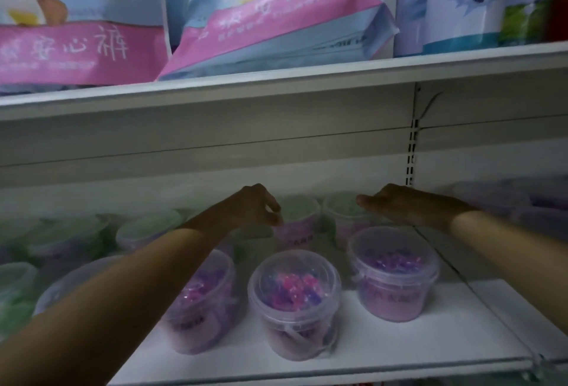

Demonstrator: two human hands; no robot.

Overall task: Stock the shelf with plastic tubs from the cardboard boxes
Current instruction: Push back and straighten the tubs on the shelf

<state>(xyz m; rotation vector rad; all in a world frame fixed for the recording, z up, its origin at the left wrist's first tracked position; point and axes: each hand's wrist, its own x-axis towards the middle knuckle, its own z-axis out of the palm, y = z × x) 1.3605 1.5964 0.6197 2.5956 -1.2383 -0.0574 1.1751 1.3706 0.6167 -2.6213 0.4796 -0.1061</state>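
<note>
- Tubs on the white shelf (430, 339): clear round plastic pails with snap lids, all standing upright. They fill the left side, while bare board shows at the front right.
- Packs (276, 22): soft pink-and-blue bags on the board above.
- Front row (293, 302): three pails of pink and purple beads, nearer me than my hands.
- Back pair: two green-lidded pails, one (299, 210) beside the other (341, 205). They stand between my hands, at the back wall.
- Right hand (405, 204): palm down, fingers straight and together, tips over the right green lid.
- Left hand (255, 205): the nearer one to the left green pail, at its rim. Thumb and forefinger are curled with a small gap between them. Through the blur I cannot tell whether they grip it.
- Judgement: the coming move is a short nudge of this pair, made from the sides.
</note>
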